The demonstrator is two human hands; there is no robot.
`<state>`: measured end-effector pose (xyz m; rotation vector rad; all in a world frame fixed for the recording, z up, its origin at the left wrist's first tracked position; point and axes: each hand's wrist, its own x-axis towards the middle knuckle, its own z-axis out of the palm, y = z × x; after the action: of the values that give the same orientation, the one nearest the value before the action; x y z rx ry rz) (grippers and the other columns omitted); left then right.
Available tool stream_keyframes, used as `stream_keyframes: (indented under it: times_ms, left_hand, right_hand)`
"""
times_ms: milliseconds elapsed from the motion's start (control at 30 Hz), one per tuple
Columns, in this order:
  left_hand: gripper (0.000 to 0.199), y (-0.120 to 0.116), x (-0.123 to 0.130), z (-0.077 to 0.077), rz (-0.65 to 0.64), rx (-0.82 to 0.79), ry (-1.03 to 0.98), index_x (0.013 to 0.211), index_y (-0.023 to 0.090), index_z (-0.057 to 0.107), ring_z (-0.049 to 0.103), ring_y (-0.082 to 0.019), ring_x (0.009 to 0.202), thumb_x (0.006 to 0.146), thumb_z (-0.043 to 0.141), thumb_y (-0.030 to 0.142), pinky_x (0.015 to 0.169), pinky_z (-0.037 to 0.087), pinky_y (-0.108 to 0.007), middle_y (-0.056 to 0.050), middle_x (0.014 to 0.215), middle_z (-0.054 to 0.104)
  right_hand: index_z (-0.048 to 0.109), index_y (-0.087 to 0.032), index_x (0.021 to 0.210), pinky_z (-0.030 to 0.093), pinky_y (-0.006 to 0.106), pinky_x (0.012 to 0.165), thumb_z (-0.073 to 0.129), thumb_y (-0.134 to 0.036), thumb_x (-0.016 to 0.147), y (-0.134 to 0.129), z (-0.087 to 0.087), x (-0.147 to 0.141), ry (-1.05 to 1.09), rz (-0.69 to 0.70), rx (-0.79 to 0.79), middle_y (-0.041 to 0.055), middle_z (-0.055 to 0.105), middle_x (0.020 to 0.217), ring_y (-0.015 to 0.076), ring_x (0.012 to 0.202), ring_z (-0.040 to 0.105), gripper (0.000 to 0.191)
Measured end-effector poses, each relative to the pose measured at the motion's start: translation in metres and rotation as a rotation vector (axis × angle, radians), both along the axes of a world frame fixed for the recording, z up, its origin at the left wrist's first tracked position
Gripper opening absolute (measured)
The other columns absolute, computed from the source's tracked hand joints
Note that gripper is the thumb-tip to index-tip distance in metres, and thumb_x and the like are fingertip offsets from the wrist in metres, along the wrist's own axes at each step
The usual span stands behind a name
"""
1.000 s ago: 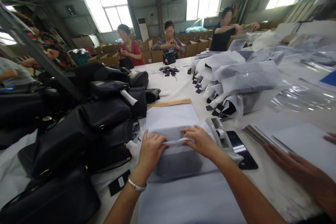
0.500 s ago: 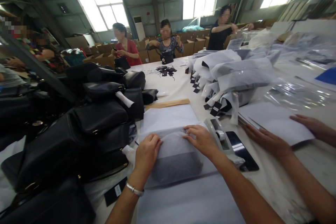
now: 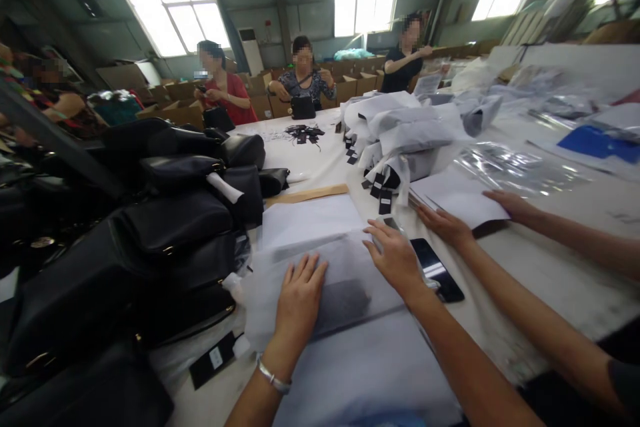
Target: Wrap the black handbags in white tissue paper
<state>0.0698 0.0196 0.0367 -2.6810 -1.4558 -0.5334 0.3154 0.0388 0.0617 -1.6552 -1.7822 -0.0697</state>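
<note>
A sheet of white tissue paper [image 3: 280,267] lies over a dark flat item [image 3: 345,303], which shows through as a grey shape; its kind is hard to make out. My left hand [image 3: 301,293], with a silver bangle on the wrist, rests flat on the paper, fingers stretched out. At the paper's right side, my right hand [image 3: 395,257] is open with fingers apart and curved; whether the fingertips touch the paper is unclear. Behind this hand, a grey tape dispenser [image 3: 393,221] is mostly hidden. More white sheets [image 3: 315,213] lie beneath and beyond the covered item.
Black handbags [image 3: 175,217] are piled on the left, near a black tag [image 3: 215,359]. A phone [image 3: 437,270] lies to the right. Paper-wrapped bags [image 3: 400,120] with tags are stacked beyond. A co-worker's hands [image 3: 445,223] hold white sheets at right; other people work across the table.
My left hand has flattened and slid right onto the covered item. My right hand has opened and shifted to the paper's right side. The camera view has turned slightly right.
</note>
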Motion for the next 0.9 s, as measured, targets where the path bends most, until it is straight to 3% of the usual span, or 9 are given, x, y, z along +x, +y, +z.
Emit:
stream_keyframes:
  times_ms: [100, 233, 400, 600, 800, 900]
  left_hand:
    - [0.042, 0.003, -0.003, 0.001, 0.006, -0.020, -0.020, 0.135, 0.028, 0.054, 0.044, -0.031, 0.137, 0.098, 0.041, 0.016, 0.109, 0.039, -0.059, -0.005, 0.147, 0.050]
    - [0.040, 0.004, -0.003, 0.000, -0.003, -0.008, -0.063, 0.133, 0.029, 0.056, 0.045, -0.031, 0.137, 0.098, 0.040, 0.018, 0.108, 0.039, -0.058, -0.006, 0.147, 0.051]
    - [0.041, 0.003, -0.004, -0.007, -0.012, 0.034, -0.073, 0.133, 0.028, 0.057, 0.047, -0.031, 0.135, 0.097, 0.041, 0.017, 0.106, 0.040, -0.059, -0.007, 0.145, 0.052]
    - [0.044, 0.006, -0.009, -0.015, -0.031, 0.096, -0.024, 0.134, 0.027, 0.057, 0.048, -0.031, 0.135, 0.095, 0.042, 0.014, 0.105, 0.043, -0.058, -0.006, 0.146, 0.051]
    - [0.048, 0.012, -0.009, -0.027, -0.029, 0.143, -0.006, 0.134, 0.030, 0.057, 0.050, -0.030, 0.133, 0.093, 0.041, 0.011, 0.102, 0.047, -0.057, -0.005, 0.145, 0.051]
    - [0.049, 0.012, -0.009, -0.028, -0.014, 0.118, 0.001, 0.135, 0.031, 0.057, 0.048, -0.029, 0.135, 0.094, 0.040, 0.010, 0.105, 0.044, -0.056, -0.004, 0.146, 0.050]
  right_hand:
    - [0.070, -0.022, 0.104, 0.044, 0.048, 0.106, 0.055, -0.031, 0.091, -0.035, -0.003, 0.035, 0.038, -0.141, 0.041, 0.0104, 0.065, 0.127, 0.0281, 0.120, 0.058, 0.022]
    - [0.074, -0.021, 0.091, 0.044, 0.052, 0.104, 0.058, -0.045, 0.087, -0.077, -0.026, 0.072, 0.071, -0.320, -0.017, 0.0138, 0.067, 0.121, 0.0318, 0.119, 0.058, 0.029]
    - [0.078, -0.023, 0.078, 0.052, 0.049, 0.095, 0.059, -0.050, 0.083, -0.090, -0.045, 0.074, 0.412, -0.343, -0.177, 0.0126, 0.071, 0.117, 0.0301, 0.106, 0.068, 0.033]
    - [0.079, -0.020, 0.076, 0.046, 0.044, 0.103, 0.066, -0.050, 0.075, -0.088, -0.031, 0.059, 0.872, -0.285, -0.290, 0.0152, 0.064, 0.130, 0.0318, 0.119, 0.061, 0.032]
    - [0.080, -0.023, 0.077, 0.050, 0.044, 0.101, 0.069, -0.054, 0.073, -0.101, -0.012, 0.049, 0.854, -0.364, -0.075, 0.0109, 0.062, 0.134, 0.0347, 0.122, 0.059, 0.033]
    - [0.081, -0.024, 0.085, 0.050, 0.040, 0.102, 0.072, -0.055, 0.072, -0.118, 0.001, 0.045, 0.913, -0.350, -0.078, 0.0084, 0.065, 0.130, 0.0325, 0.122, 0.059, 0.035]
